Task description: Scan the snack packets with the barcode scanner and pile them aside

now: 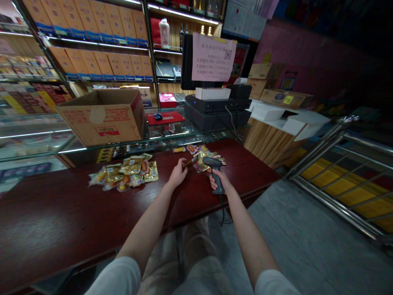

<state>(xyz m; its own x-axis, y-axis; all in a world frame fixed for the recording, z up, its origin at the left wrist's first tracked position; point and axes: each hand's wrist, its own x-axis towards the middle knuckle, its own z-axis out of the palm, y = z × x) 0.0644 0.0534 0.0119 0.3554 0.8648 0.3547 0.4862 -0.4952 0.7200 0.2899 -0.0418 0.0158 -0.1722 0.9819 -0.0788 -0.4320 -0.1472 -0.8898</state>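
My right hand (223, 182) is wrapped round the grip of a dark grey barcode scanner (213, 162), whose head points left over the packets. A cable hangs from the bottom of its handle. My left hand (178, 174) pinches the edge of a small snack packet (190, 162), brownish gold and partly blurred, just left of the scanner head. Beyond both hands lies a small pile of packaged snacks (201, 155), gold and multicoloured, partly hidden by the scanner. To the left of my left hand, a larger heap of gold and clear snack packets (132, 169) rests on the dark red wooden counter (76, 209).
Behind the counter, a glass display case (162, 141) carries an open cardboard box (104, 119), a mouse (158, 116) on a red mat (172, 118), and a checkout monitor (187, 61) above a black cash drawer (215, 119). A metal railing (337, 196) stands right.
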